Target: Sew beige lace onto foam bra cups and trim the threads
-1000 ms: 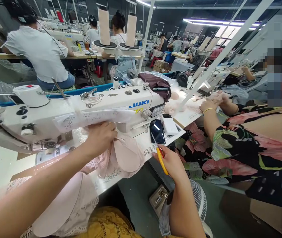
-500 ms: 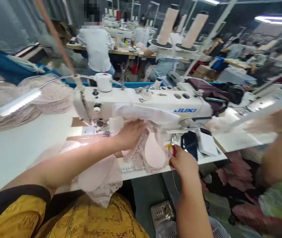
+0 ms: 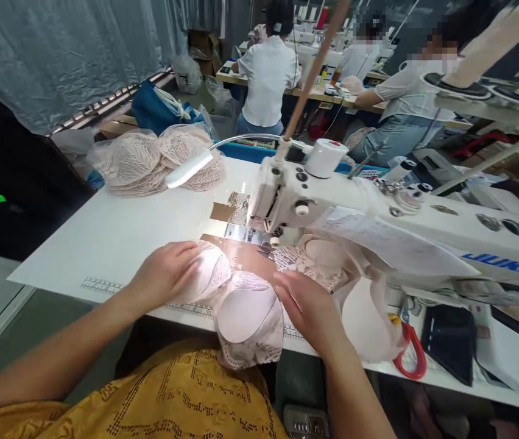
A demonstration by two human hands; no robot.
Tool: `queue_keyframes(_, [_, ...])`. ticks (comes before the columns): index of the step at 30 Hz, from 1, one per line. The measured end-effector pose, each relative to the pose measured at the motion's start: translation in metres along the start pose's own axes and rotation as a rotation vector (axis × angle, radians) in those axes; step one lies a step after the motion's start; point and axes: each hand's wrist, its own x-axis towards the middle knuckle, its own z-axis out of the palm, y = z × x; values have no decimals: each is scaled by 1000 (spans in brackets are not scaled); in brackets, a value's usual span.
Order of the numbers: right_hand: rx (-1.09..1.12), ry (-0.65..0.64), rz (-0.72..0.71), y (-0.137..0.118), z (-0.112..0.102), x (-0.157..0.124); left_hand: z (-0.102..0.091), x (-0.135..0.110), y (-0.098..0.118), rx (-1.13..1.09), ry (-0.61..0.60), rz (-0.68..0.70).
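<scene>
My left hand [image 3: 165, 274] is closed on the edge of a pale pink lace bra cup [image 3: 211, 268] at the table's front edge. A second padded cup [image 3: 245, 314], joined to it or overlapping it, hangs over that edge. My right hand [image 3: 307, 305] has its fingers curled together at the right side of these cups; its fingertips are partly hidden. Just beyond it, more lace and padded bra pieces [image 3: 323, 256] lie beside the sewing machine [image 3: 305, 189]. Red-handled scissors [image 3: 410, 353] rest to the right of a loose padded cup [image 3: 364, 317].
A stack of lace cups [image 3: 136, 161] lies at the table's back left, near the lamp [image 3: 190, 167]. A dark phone-like slab [image 3: 449, 341] and a white box [image 3: 506, 347] are at the right. A brown pole [image 3: 317, 70] rises behind the machine. Co-workers sit beyond.
The view has swung left. My right hand has left the scissors and moved to the lace cups. My left hand has come back from the right-hand pieces to the cups in front.
</scene>
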Motion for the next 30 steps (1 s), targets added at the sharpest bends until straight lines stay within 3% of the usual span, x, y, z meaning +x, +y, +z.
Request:
queue_keyframes(3, [-100, -217, 43, -6, 23, 49, 8, -7, 5, 19, -85, 19])
queue_keyframes(6, [-300, -401, 192, -8, 32, 75, 13, 2, 3, 11, -175, 96])
queue_keyframes(10, [-461, -541, 343, -8, 29, 83, 11, 23, -24, -41, -259, 225])
queue_keyframes(13, [-464, -543, 394, -6, 25, 80, 8, 34, -45, -78, -301, 248])
queue_keyframes(16, [-402, -479, 345, -10, 21, 77, 8, 38, -56, -114, -316, 254])
queue_keyframes(21, [-241, -380, 36, -33, 32, 83, 10, 42, -60, -138, -331, 273])
queue_keyframes(25, [-157, -479, -38, -33, 41, 89, 13, 55, -61, -156, -340, 322])
queue_keyframes(28, [67, -595, -59, -18, 32, 86, 16, 69, -59, -169, -365, 354])
queue_keyframes(30, [135, -592, 8, -9, 22, 82, 21, 79, -57, -184, -374, 381])
